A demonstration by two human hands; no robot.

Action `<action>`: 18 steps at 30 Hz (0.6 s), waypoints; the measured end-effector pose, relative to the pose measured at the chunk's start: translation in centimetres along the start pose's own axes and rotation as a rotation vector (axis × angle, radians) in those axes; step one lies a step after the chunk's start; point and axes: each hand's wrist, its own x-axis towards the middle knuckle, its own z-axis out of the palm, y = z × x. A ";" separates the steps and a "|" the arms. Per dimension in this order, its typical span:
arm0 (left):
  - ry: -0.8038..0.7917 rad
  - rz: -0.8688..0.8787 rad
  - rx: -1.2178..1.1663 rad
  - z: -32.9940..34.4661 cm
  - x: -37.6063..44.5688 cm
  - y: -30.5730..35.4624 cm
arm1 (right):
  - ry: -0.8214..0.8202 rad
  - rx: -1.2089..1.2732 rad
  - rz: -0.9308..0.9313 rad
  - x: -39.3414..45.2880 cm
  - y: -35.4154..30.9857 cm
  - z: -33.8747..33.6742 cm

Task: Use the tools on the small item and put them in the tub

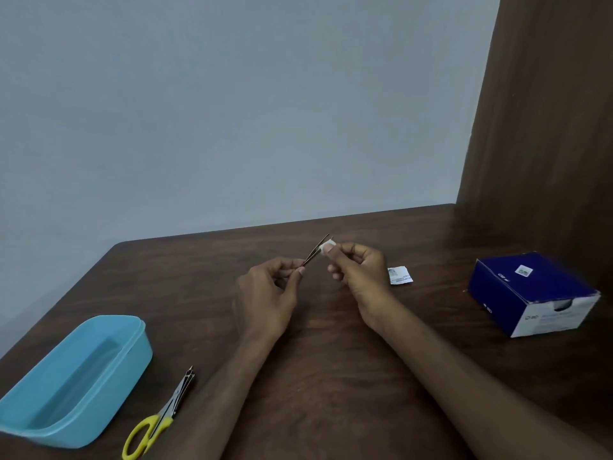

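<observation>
My left hand (268, 290) pinches the lower end of thin metal tweezers (315, 251), whose tips point up and to the right. My right hand (358, 270) pinches a small white pad (328, 244) between thumb and forefinger and holds it against the tweezers' upper part. Both hands hover above the middle of the dark wooden table (331, 360).
A torn white sachet (399, 275) lies just right of my right hand. A dark blue box (530, 293) stands at the right. At the near left, a light blue plastic tub (76, 380) sits beside yellow-handled scissors (156, 419) and other metal tools. A brown panel (547, 111) rises at the back right.
</observation>
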 end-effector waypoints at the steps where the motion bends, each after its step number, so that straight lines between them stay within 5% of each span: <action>1: 0.000 -0.004 -0.011 0.0 0.0 0.0 | 0.006 0.009 0.010 0.1 0.0 -0.1; 7: -0.020 0.015 -0.045 -0.2 0.2 0.0 | -0.160 -0.230 -0.045 -0.6 0.0 -0.1; 15: -0.001 -0.010 -0.060 0.0 0.1 0.0 | 0.019 -0.032 -0.017 0.1 0.1 -0.2; 18: -0.006 -0.017 -0.071 0.1 0.2 -0.1 | -0.038 -0.109 -0.004 0.1 0.2 -0.4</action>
